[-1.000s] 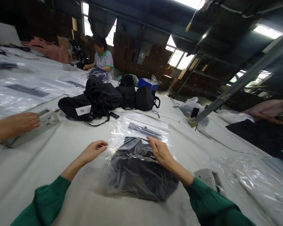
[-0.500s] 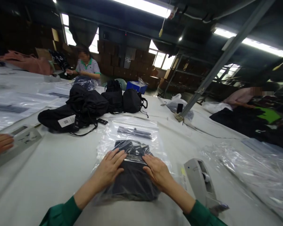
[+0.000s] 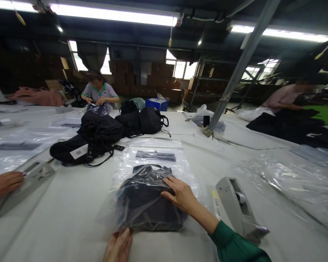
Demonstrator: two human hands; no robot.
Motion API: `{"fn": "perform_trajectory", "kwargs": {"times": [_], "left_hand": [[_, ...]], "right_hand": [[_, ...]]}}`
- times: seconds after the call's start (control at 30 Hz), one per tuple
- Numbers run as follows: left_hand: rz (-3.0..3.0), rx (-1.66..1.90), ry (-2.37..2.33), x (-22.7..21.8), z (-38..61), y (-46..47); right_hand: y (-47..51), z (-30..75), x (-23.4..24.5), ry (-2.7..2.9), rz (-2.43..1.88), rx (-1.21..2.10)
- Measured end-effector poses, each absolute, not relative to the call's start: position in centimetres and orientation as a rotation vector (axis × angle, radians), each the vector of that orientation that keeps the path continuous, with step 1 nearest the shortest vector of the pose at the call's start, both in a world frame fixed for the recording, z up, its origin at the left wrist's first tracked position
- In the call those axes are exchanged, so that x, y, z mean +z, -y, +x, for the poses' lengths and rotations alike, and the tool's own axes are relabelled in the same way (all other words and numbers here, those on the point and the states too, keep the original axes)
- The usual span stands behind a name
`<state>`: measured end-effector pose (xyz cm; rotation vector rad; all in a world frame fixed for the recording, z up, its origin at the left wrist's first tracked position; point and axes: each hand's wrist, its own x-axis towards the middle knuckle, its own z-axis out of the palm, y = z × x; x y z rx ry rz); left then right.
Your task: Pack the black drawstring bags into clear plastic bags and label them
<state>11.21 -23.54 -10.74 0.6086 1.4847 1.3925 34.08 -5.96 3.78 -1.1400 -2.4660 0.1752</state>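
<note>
A clear plastic bag (image 3: pixel 153 171) with a folded black garment (image 3: pixel 146 200) inside lies on the white table in front of me. My right hand (image 3: pixel 179 194) lies flat on the right side of the bagged garment, fingers stretched out and pressing on it. My left hand (image 3: pixel 118 245) is at the near edge of the bag, fingers touching the plastic at the bottom of the frame. A dark printed strip (image 3: pixel 155 155) shows on the bag's far end.
A grey tape dispenser (image 3: pixel 237 207) stands to my right. Black backpacks (image 3: pixel 109 131) are piled farther back. Another person's hand (image 3: pixel 4 183) rests by a second dispenser (image 3: pixel 30 178) at left. A striped-shirted person (image 3: pixel 100 94) works across the table. Loose plastic bags (image 3: pixel 292 178) lie at right.
My left hand slid off the top of the garment back to the bag's near edge. My right hand stayed pressing on the garment. The camera tilted upward.
</note>
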Motion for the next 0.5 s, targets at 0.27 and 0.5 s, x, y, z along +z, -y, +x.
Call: {"fn": "perform_trajectory", "kwargs": {"times": [0.27, 0.5], "left_hand": [[0.615, 1.495, -1.167, -4.5, 15.3, 17.5], [2.08, 1.132, -1.357, 12.9, 12.9, 18.0]], "right_hand": [[5.7, 36.6, 2.8, 2.119, -1.18, 0.525], [15.9, 32.2, -0.1, 1.345, -1.029, 1.247]]}}
